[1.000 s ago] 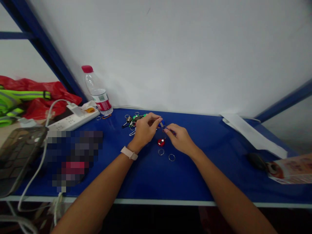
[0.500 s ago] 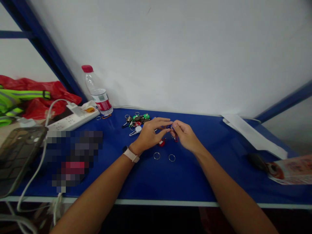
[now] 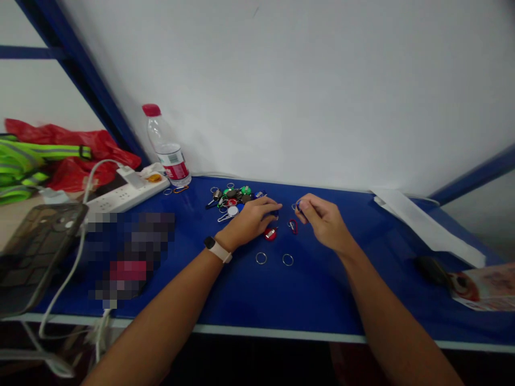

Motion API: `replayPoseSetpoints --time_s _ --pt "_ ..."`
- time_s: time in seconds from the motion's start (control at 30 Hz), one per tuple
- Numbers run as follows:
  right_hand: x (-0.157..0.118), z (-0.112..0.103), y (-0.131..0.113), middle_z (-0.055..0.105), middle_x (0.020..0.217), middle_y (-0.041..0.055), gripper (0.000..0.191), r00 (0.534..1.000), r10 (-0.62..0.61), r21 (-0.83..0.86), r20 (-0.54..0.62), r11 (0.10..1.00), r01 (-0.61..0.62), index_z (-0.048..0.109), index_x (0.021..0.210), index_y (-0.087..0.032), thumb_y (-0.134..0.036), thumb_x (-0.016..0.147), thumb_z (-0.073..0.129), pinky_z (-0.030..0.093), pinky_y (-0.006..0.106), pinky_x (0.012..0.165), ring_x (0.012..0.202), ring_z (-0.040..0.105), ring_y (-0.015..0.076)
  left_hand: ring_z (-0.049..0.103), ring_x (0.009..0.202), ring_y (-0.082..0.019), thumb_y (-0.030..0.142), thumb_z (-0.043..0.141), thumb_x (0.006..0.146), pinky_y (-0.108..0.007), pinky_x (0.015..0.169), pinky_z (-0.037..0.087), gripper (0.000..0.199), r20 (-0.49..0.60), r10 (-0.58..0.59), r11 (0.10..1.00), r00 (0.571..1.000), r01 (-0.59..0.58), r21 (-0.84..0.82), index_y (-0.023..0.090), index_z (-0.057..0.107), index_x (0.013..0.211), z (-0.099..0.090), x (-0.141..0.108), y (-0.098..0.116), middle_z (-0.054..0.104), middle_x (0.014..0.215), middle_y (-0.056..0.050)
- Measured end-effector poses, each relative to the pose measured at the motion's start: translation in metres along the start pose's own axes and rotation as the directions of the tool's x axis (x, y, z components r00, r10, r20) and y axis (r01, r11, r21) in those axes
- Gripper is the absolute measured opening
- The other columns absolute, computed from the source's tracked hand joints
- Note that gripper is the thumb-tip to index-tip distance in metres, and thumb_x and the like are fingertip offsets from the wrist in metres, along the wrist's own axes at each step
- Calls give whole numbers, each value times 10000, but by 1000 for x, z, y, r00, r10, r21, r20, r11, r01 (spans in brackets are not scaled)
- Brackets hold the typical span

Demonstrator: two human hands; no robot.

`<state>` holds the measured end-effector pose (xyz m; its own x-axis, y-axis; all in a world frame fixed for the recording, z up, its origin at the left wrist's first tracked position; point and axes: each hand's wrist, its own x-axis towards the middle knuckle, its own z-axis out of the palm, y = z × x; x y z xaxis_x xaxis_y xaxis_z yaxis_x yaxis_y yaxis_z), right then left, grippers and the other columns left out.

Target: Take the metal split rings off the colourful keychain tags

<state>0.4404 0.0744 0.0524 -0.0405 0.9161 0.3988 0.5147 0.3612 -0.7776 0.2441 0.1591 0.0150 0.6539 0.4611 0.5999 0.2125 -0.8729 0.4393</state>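
Between its thumb and fingers my left hand grips a small blue piece, largely covered by the fingers. To its right, my right hand is closed on a blue carabiner, with a metal ring showing beside the fingertips. A red round keychain piece lies just below my left fingers. The red carabiner rests on the table between the hands. Two loose rings, one left and one right, lie nearer the front edge.
A pile of coloured keychain parts lies left of the hands. Farther left are a bottle, a power strip and an orange carabiner. White paper and a dark object are at right.
My hands have moved apart, the right one shifting rightward with the blue carabiner. The red carabiner and red round piece are now more exposed. The view has shifted slightly.
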Motion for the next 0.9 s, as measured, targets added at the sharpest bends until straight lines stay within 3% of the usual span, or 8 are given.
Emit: replayPoseSetpoints --time_s 0.1,0.2,0.43,0.57,0.63,0.7,0.8,0.9 --pt "1 -13 11 565 635 -3 473 948 87 -104 305 993 -58 598 675 -195 -546 977 500 364 278 582 604 485 137 715 1063 -185 162 656 917 -375 933 601 308 -148 -123 987 981 106 -121 169 685 1224 -2 2 -2 747 1177 -108" --pt "0 -17 24 483 526 -36 454 860 189 -256 475 964 -71 592 598 -190 -475 949 559 268 265 510 508 402 110 735 976 -174 186 663 917 -349 875 611 324 -158 -193 969 968 163 -184 154 680 1239 -3 3 -1 761 1154 -111" --pt "-3 -1 21 526 589 -53 260 941 75 -312 330 949 34 617 758 -193 -403 908 655 301 265 563 521 444 100 738 834 -174 146 731 831 -347 841 600 368 110 -135 988 985 142 -55 139 697 1198 -1 -3 2 787 1036 -89" --pt "-5 18 17 607 711 -42 230 915 -26 -364 402 913 186 686 1026 -209 -387 884 724 367 298 744 642 539 125 725 947 -198 102 679 842 -378 911 579 303 80 -117 992 990 113 51 156 712 1138 -2 -5 -6 772 1039 -89" --pt "-5 27 20 650 784 -12 164 905 -38 -423 423 875 234 699 1015 -213 -342 912 699 372 317 790 726 584 151 717 983 -206 90 674 839 -390 933 573 284 70 -108 991 992 102 83 161 717 1110 -3 -6 -9 766 1052 -88" --pt "-4 31 26 684 851 29 128 936 -9 -523 353 827 205 702 1007 -193 -289 931 662 385 339 803 791 615 187 712 1022 -220 72 685 823 -410 962 568 291 75 -114 988 991 106 108 144 716 1103 0 -6 -9 762 1070 -103" --pt "-1 30 40 719 946 94 252 997 11 -635 80 771 42 669 1157 -139 -232 927 622 414 389 842 914 649 262 714 1045 -227 39 693 802 -409 966 579 340 78 -130 989 988 123 82 113 705 1134 9 -6 -6 754 1101 -128" --pt "2 23 50 732 977 121 260 991 -29 -596 -133 801 -56 658 1165 -131 -219 950 540 436 404 855 941 661 276 725 1029 -196 5 654 808 -354 904 610 468 82 -113 992 990 117 -54 117 647 1262 15 -5 -4 740 1178 -127"
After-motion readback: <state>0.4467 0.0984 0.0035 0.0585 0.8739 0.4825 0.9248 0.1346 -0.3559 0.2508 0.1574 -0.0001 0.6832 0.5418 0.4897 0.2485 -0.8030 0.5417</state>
